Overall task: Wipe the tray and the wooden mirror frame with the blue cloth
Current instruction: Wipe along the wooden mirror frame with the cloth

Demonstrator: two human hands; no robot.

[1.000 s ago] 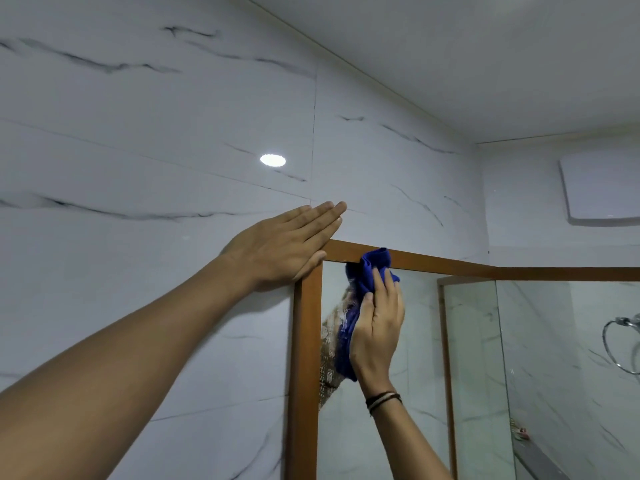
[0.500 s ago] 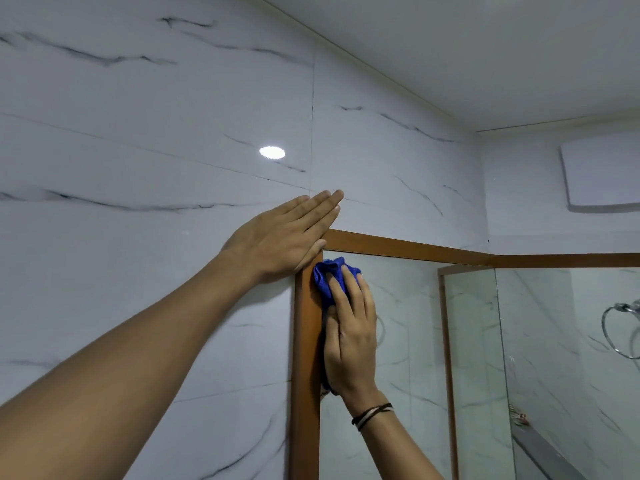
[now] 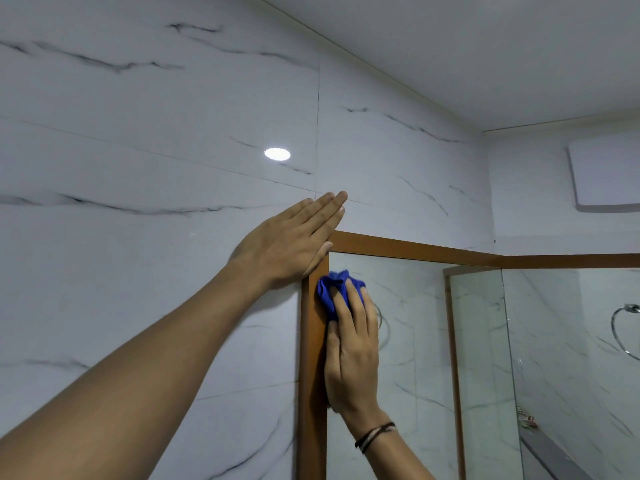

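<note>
The wooden mirror frame (image 3: 415, 247) runs along the top and down the left side of the mirror on the marble wall. My right hand (image 3: 351, 355) presses the blue cloth (image 3: 330, 289) flat against the inner edge of the frame's left post, just below the top left corner. My left hand (image 3: 294, 242) lies flat on the wall with its fingers together, its edge touching the frame's top left corner. No tray is in view.
The mirror glass (image 3: 415, 341) reflects the marble walls and a second frame edge. A chrome towel ring (image 3: 625, 330) hangs at the right. A white box (image 3: 606, 171) is mounted high on the right wall. The ceiling is close above.
My right hand moved the blue cloth left from the top rail to the frame's left post and slid it slightly down. My left hand stayed on the wall.
</note>
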